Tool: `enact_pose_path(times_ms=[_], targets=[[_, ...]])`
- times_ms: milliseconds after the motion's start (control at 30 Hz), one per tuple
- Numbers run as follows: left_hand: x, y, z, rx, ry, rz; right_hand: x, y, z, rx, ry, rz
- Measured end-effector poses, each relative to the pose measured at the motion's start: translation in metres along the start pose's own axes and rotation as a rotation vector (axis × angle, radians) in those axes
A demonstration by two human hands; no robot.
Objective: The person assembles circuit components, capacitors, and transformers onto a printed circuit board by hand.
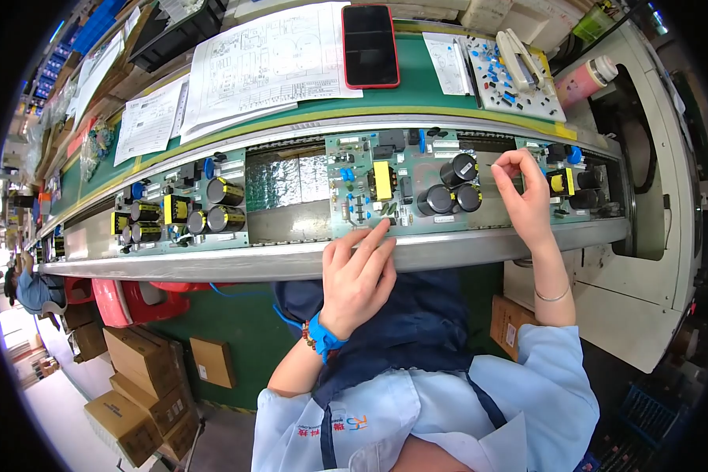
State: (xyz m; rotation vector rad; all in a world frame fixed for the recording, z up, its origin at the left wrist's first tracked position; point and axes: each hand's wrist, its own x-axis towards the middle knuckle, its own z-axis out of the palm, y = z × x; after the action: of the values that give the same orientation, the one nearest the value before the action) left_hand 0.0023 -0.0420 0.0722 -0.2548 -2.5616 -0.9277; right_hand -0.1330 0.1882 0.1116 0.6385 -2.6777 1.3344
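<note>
My left hand (359, 275), palm down, lies across the near rail (291, 266) of the line, its fingers extended and slightly parted, gripping nothing visible; the forefinger's tip is at the near edge of the middle board (427, 175). My right hand (523, 197) is raised just beyond that board's right edge, thumb and forefinger curled together at the tips; whether they pinch a small part I cannot tell.

The middle board lies flat between the rails, directly before me. It bears a yellow transformer (382, 180) near its centre and, to the right, three black capacitors (436, 200). Another board (544, 148) lies farther right, partly behind my right hand; more boards (236, 169) lie along the line to the left, well apart from the middle one. Beyond the far rail, on the green bench (417, 67), rest drawings (267, 67) and a phone (371, 47).
</note>
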Motion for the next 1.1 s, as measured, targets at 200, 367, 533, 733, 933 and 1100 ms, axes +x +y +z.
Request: enact_pose_path(times_ms=[200, 367, 533, 733, 933, 1100], targets=[[-0.009, -0.001, -0.008, -0.008, 0.055, -0.05, -0.017, 0.019, -0.001, 0.109, 0.093, 0.168], [-0.012, -0.009, -0.01, 0.091, 0.025, -0.08, -0.024, 0.019, -0.004, 0.017, 0.065, 0.179], [-0.002, -0.003, -0.013, 0.103, -0.01, -0.086, -0.027, 0.013, -0.003, -0.085, 0.042, 0.188], [0.003, -0.003, -0.011, 0.114, -0.056, -0.07, -0.031, 0.007, -0.005, -0.089, 0.029, 0.208], [0.01, -0.003, -0.011, 0.114, -0.08, -0.059, -0.035, 0.005, -0.007, -0.103, 0.034, 0.226], [0.015, -0.004, -0.013, 0.12, -0.109, -0.051, -0.036, -0.001, -0.007, -0.118, 0.038, 0.239]])
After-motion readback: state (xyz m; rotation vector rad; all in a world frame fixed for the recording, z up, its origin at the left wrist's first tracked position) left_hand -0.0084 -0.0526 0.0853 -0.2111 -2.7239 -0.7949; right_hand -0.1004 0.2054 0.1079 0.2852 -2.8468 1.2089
